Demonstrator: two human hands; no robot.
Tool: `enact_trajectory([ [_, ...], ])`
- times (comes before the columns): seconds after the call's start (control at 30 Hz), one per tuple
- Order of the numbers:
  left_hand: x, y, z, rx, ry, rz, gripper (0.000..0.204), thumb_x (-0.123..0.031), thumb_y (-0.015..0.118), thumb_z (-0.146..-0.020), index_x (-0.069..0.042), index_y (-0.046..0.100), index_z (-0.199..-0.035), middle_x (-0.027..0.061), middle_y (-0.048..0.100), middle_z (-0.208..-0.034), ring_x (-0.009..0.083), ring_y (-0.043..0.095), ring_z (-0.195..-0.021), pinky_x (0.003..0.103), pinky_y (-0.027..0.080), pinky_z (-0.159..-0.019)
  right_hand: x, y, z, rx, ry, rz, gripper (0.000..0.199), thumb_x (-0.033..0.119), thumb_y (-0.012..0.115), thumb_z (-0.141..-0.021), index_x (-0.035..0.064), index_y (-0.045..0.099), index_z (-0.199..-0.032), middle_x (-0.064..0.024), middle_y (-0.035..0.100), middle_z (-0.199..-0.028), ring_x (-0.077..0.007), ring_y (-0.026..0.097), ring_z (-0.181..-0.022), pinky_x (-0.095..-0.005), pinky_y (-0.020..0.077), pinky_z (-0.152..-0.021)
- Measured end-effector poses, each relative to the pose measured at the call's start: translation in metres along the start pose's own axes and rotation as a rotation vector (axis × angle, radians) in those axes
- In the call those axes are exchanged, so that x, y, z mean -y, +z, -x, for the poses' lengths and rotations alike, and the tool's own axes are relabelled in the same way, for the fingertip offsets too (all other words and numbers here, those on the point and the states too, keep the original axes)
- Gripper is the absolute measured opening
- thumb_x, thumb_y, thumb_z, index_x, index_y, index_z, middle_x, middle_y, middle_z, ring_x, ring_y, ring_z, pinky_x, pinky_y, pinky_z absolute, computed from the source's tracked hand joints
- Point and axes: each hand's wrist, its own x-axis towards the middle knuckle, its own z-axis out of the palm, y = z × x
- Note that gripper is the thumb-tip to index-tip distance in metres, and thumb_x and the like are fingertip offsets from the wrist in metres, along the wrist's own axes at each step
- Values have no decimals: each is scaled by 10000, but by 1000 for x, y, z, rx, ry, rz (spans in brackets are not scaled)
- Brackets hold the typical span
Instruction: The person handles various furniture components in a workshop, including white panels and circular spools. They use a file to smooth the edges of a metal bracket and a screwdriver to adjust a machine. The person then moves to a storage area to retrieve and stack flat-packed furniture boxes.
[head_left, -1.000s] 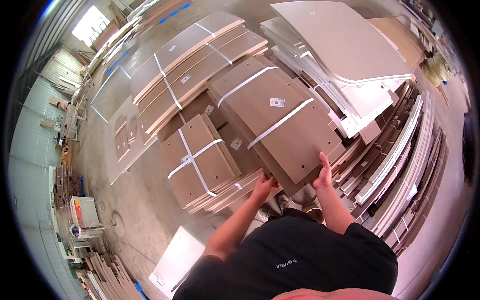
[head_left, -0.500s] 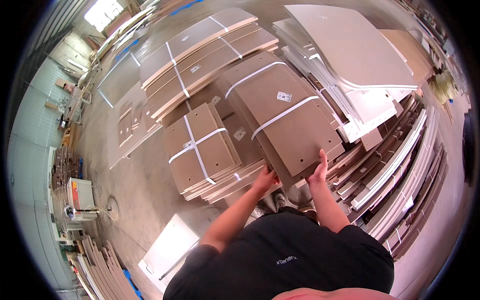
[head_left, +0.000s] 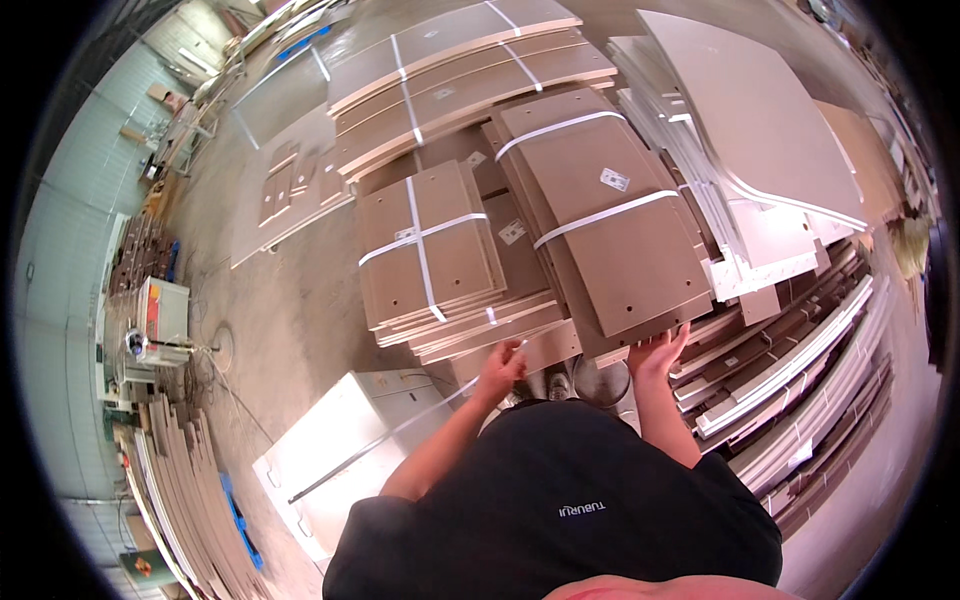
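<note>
While the person leans over the piles, the right hand [head_left: 657,352] has its fingers spread and hooked under the near edge of the big brown strapped bundle of flat fibreboard panels [head_left: 610,215], a hold that suits tipping or dragging so wide a load from its end. That bundle lies at twelve o'clock from the hands, on top of other boards, bound by two white bands crossing it. At about eleven o'clock from it sits a smaller brown bundle tied with crossed white straps [head_left: 430,245], just beside it. The left hand [head_left: 500,368] is loosely curled near the edge of the lower boards; whether it pinches the thin white strap there I cannot tell. Pale grey sheets [head_left: 760,140] fan out at two o'clock, and a grey concrete floor [head_left: 290,310] lies at nine.
</note>
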Motion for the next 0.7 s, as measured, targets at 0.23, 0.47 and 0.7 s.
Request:
enact_trajectory([
  [0.23, -29, -126, 10, -879, 517, -538, 513, -309, 702, -998, 16, 522, -1352, 128, 629, -1129, 216, 627, -1012, 374, 508, -912, 13, 57, 15, 99, 39, 17, 914, 735, 580, -888, 150, 402, -1568, -96, 436, -1580, -343, 434, -1413, -525, 363, -1154],
  [0.47, -31, -248, -30, -1035, 123, -436, 917, -669, 644, -928, 76, 472, -1435, 275, 590, -1370, 418, 574, -1283, 481, 436, -1097, -2, 36, 16, 238, -48, 32, 877, 731, 576, -896, 142, 451, -1535, -89, 492, -1534, -322, 479, -1379, -505, 382, -1141],
  [0.7, -50, -188, -43, -1120, 92, -563, 965, -742, 621, -890, 77, 504, -1387, 293, 637, -1308, 454, 617, -1218, 485, 501, -1007, 8, 48, 4, 150, 28, -19, 797, 637, 671, -897, 128, 505, -1488, -80, 518, -1515, -341, 493, -1366, -541, 406, -1126],
])
